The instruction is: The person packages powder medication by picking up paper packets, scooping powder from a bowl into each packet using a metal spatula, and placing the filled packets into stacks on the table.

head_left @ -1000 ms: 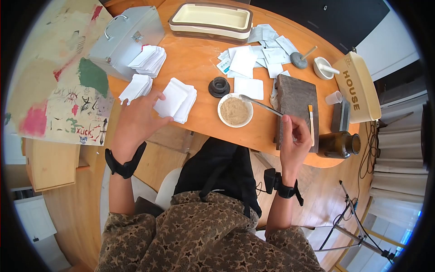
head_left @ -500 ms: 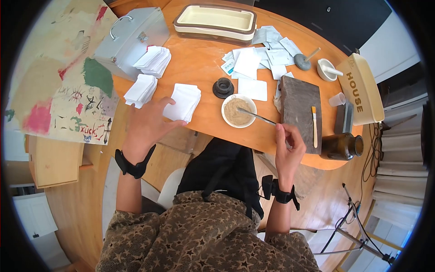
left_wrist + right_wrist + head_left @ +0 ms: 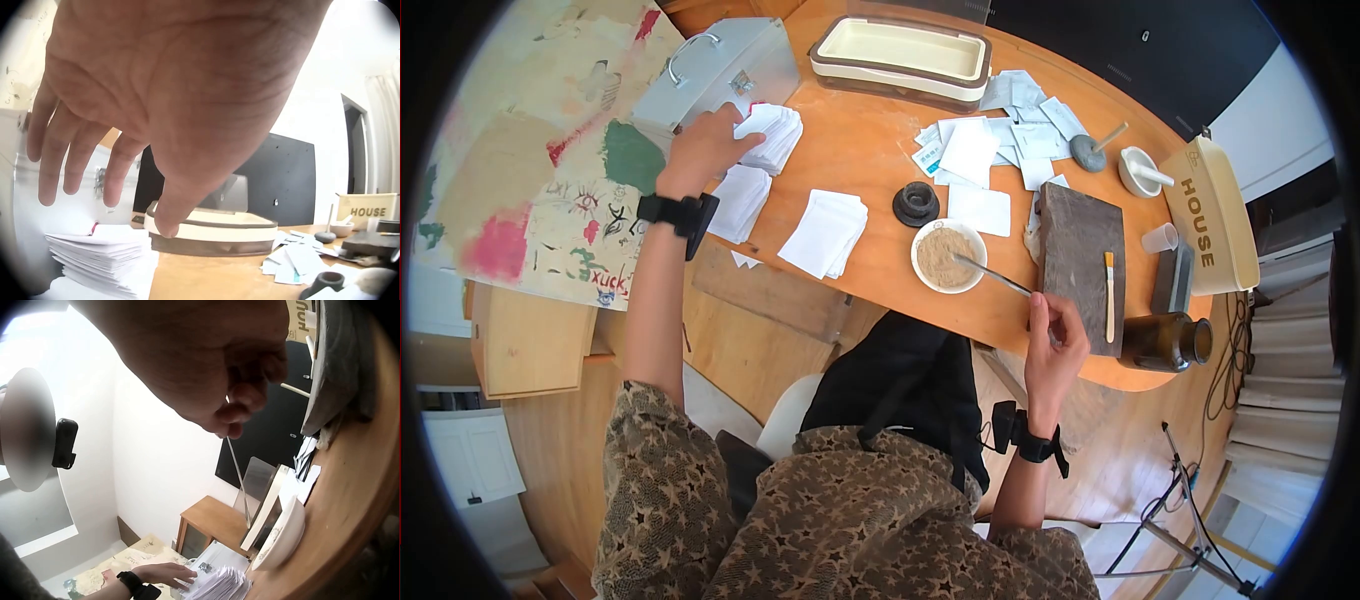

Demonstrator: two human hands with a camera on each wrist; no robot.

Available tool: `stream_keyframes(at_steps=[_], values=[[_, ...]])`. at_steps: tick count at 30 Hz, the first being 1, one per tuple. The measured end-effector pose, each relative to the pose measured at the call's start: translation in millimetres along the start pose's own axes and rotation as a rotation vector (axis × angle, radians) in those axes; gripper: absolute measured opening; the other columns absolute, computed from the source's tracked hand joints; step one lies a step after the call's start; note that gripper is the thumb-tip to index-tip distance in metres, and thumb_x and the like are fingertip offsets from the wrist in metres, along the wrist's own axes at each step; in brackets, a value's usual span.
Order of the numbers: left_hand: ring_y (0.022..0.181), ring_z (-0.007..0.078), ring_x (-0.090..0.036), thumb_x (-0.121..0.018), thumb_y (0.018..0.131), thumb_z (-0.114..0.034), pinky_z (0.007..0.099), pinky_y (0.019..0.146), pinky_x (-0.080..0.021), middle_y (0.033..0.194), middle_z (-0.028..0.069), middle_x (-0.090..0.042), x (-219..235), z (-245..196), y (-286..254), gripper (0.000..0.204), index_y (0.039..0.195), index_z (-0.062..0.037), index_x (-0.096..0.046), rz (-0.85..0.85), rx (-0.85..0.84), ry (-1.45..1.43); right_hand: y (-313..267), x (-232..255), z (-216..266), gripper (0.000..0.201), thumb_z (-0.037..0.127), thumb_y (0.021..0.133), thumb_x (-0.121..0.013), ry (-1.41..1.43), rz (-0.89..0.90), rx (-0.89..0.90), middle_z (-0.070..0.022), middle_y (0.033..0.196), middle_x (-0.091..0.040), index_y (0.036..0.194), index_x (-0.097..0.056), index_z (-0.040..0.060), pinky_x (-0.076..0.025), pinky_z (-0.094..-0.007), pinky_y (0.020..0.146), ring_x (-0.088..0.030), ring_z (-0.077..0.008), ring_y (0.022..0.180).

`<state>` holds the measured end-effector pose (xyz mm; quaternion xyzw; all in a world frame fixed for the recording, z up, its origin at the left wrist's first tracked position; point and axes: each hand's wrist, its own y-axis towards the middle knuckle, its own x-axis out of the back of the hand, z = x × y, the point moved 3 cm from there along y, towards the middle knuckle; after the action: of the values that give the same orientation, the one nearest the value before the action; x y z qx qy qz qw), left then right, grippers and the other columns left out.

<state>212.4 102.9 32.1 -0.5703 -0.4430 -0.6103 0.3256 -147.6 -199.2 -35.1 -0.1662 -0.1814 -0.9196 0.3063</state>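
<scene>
In the head view my left hand (image 3: 703,150) is over the rear stack of white papers (image 3: 774,138), beside the silver case. The left wrist view has its fingers (image 3: 72,159) spread and extended above that stack (image 3: 106,259), with nothing held. A second paper stack (image 3: 740,203) lies just in front, and a third (image 3: 824,233) sits to its right near the table edge. My right hand (image 3: 1055,345) pinches the handle of a thin metal spoon (image 3: 1007,282). The spoon's end is sunk in tan powder (image 3: 940,255) inside a white bowl (image 3: 974,281).
Behind the bowl are a dark round stand (image 3: 916,204) and scattered packets (image 3: 1030,130). A dark board (image 3: 1080,250) with a brush (image 3: 1109,300), a brown jar (image 3: 1165,342) and a mortar (image 3: 1137,170) occupy the right. The silver case (image 3: 730,75) stands back left; a cream tray (image 3: 900,80) is behind.
My left hand has moved from beside the front right paper stack up and left to the rear stack. The right hand has lowered the spoon's end into the powder.
</scene>
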Motion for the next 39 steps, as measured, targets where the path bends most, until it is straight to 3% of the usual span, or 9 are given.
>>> stream_keyframes(at_steps=[5, 9, 11, 24, 30, 35, 39], values=[[0.103, 0.0376, -0.068, -0.074, 0.086, -0.049, 0.0441, 0.089, -0.052, 0.107, 0.0212, -0.072, -19.0, -6.2, 24.9, 0.05, 0.111, -0.0078, -0.065, 0.257, 0.058, 0.033, 0.4, 4.2, -4.1, 0.014, 0.014, 0.096, -0.072, -0.003, 0.004, -0.018, -0.0025, 0.071, -0.06, 0.094, -0.07, 0.0, -0.04, -0.0242, 0.059, -0.051, -0.0076, 0.066], [0.104, 0.0376, -0.068, -0.077, 0.083, -0.048, 0.0433, 0.089, -0.052, 0.107, 0.0206, -0.072, -40.5, -7.0, 36.3, 0.051, 0.113, -0.0085, -0.063, 0.293, 0.047, 0.046, 1.3, 5.9, -7.9, 0.016, 0.016, 0.097, -0.072, -0.031, 0.01, -0.023, -0.0025, 0.072, -0.061, 0.094, -0.071, 0.0002, -0.04, -0.0243, 0.058, -0.051, -0.0074, 0.066], [0.113, 0.0332, -0.067, -0.077, 0.083, -0.045, 0.0464, 0.094, -0.053, 0.124, 0.0182, -0.069, -43.7, -14.7, 35.8, 0.067, 0.133, -0.0046, -0.058, 0.395, 0.123, 0.101, 1.9, 6.3, -9.5, 0.017, 0.017, 0.097, -0.072, -0.035, 0.007, -0.02, -0.0028, 0.072, -0.062, 0.094, -0.071, 0.0002, -0.04, -0.0243, 0.058, -0.051, -0.0074, 0.066], [0.122, 0.034, -0.063, -0.089, 0.069, -0.026, 0.0451, 0.1, -0.054, 0.131, 0.02, -0.065, -87.1, -11.6, 55.3, 0.086, 0.141, -0.0038, -0.046, 0.451, 0.163, 0.073, 6.3, 6.9, -8.5, 0.017, 0.016, 0.097, -0.072, -0.07, 0.011, -0.04, -0.0034, 0.07, -0.062, 0.095, -0.071, -0.0007, -0.04, -0.0243, 0.058, -0.053, -0.0072, 0.066], [0.117, 0.0347, -0.064, -0.091, 0.067, -0.02, 0.0422, 0.097, -0.052, 0.123, 0.0176, -0.067, -74.5, -15.1, 54.9, 0.073, 0.128, -0.0069, -0.053, 0.494, 0.127, -0.05, 8.6, 5.6, -7.6, 0.017, 0.016, 0.097, -0.072, -0.067, 0.004, -0.033, -0.0027, 0.069, -0.061, 0.095, -0.071, -0.0008, -0.04, -0.0237, 0.059, -0.052, -0.0072, 0.065], [0.12, 0.0333, -0.06, -0.089, 0.07, -0.012, 0.0419, 0.098, -0.05, 0.123, 0.0161, -0.064, -90.4, -21.2, 67.7, 0.062, 0.122, -0.0115, -0.054, 0.445, -0.136, -0.12, 10.0, 7.7, -6.1, 0.017, 0.015, 0.097, -0.071, -0.041, -0.002, -0.046, -0.0024, 0.068, -0.059, 0.094, -0.071, -0.0008, -0.04, -0.0232, 0.058, -0.05, -0.0071, 0.064], [0.121, 0.0337, -0.059, -0.087, 0.072, -0.009, 0.0421, 0.099, -0.049, 0.127, 0.0157, -0.061, -77.6, -57.7, 66.3, 0.06, 0.122, -0.0138, -0.055, 0.43, -0.21, -0.146, 10.1, 10.6, -12.0, 0.016, 0.015, 0.097, -0.071, -0.039, -0.003, -0.055, -0.0014, 0.067, -0.058, 0.094, -0.071, -0.0009, -0.038, -0.0234, 0.056, -0.049, -0.0064, 0.062]])
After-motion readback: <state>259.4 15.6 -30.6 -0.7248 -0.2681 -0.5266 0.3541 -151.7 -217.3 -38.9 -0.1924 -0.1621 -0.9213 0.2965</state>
